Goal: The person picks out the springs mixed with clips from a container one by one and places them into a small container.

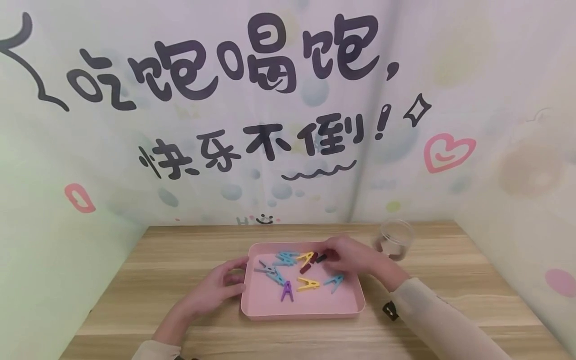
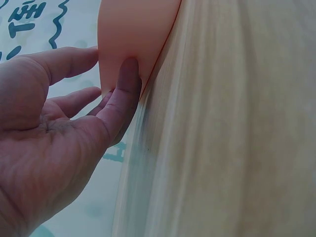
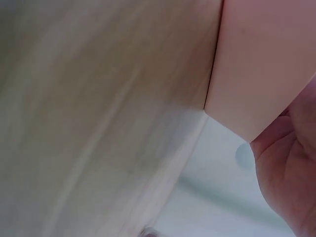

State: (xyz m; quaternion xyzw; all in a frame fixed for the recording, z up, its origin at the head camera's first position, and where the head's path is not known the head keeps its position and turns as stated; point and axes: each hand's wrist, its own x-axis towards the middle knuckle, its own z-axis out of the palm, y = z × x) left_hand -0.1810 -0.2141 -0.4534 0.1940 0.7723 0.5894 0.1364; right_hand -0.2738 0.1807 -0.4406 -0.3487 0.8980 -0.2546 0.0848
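Lettered backdrop [image 1: 270,117], wood table [image 1: 216,345]: two hands, one pink tray [image 1: 265,301].
We see the tray flat at mid-table. Left hand [image 1: 221,285] relaxed, fingers gently bent, touching the tray's outer left wall without clasping it. Right hand [image 1: 350,256] reaches over the far right of the tray, fingers bent down; tips hidden, so we cannot tell whether it pinches anything. We count, inside: one purple peg [image 1: 288,290], two yellow pegs [image 1: 308,284], two dark red pieces [image 1: 306,269], one black piece [image 1: 321,258] just beside the right fingers. Blue pegs [image 1: 276,276]: one toward the right, others overlapping at left and far side, too tangled for our count. One clear cup [image 1: 397,238], past the right wrist.
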